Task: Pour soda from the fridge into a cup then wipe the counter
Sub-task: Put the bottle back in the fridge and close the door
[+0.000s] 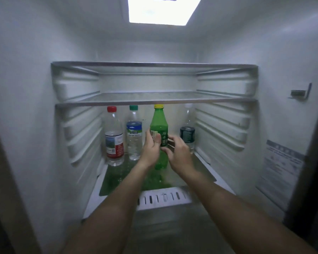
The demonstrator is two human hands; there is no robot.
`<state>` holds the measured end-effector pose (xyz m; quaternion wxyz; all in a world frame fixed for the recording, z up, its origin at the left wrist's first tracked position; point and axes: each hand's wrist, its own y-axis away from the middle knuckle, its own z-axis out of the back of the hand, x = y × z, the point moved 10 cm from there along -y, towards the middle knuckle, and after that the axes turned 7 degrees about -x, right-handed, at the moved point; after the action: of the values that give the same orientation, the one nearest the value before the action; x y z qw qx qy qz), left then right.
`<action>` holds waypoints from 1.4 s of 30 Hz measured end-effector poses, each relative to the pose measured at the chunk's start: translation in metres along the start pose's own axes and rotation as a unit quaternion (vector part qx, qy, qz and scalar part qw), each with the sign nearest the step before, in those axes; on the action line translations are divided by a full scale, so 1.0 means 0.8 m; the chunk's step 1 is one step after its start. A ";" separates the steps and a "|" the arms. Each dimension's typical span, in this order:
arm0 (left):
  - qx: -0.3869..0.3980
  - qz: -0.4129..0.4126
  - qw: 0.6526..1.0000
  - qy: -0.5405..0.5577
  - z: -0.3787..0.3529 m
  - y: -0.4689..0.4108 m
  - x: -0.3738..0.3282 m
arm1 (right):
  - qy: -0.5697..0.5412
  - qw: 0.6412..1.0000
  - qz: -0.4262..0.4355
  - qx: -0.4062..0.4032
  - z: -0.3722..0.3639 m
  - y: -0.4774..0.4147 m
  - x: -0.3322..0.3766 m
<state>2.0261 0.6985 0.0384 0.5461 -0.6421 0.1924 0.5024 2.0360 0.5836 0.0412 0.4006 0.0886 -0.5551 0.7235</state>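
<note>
A green soda bottle (pixel 159 123) with a yellow cap stands upright on the lower glass shelf (pixel 200 165) inside the open fridge. My left hand (pixel 151 149) grips its label from the left, thumb across the front. To the right of the bottle is my right hand (pixel 178 153), fingers curved toward it; its fingertips reach the bottle's right side, and I cannot tell whether they touch. No cup or counter is in view.
Three clear water bottles share the shelf: a red-capped one (pixel 114 136) at left, a green-capped one (pixel 134 132) beside it, and a dark-labelled one (pixel 187 132) at right. Two bare glass shelves (pixel 154 100) sit above. Ribbed fridge walls close in both sides.
</note>
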 end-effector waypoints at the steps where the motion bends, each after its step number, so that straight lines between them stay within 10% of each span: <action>1: 0.000 0.000 1.000 -0.005 0.000 -0.002 -0.001 | 0.005 1.000 0.001 0.001 -0.001 -0.002 -0.001; 19: -0.026 -0.022 0.973 -0.227 0.069 -0.001 -0.015 | 0.231 0.963 0.073 0.120 0.024 0.021 0.021; 28: 0.054 -0.104 0.863 -0.492 0.056 0.089 -0.019 | 0.345 0.920 0.054 0.178 0.077 0.096 0.014; 42: 0.059 -0.046 0.812 -0.578 0.106 0.285 -0.153 | 0.263 0.945 0.085 0.176 0.196 0.222 0.107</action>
<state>1.7561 0.6622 0.0357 0.6156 -0.2078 -0.1592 0.7433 1.8089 0.4765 0.0181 0.4473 -0.0835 -0.2997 0.8385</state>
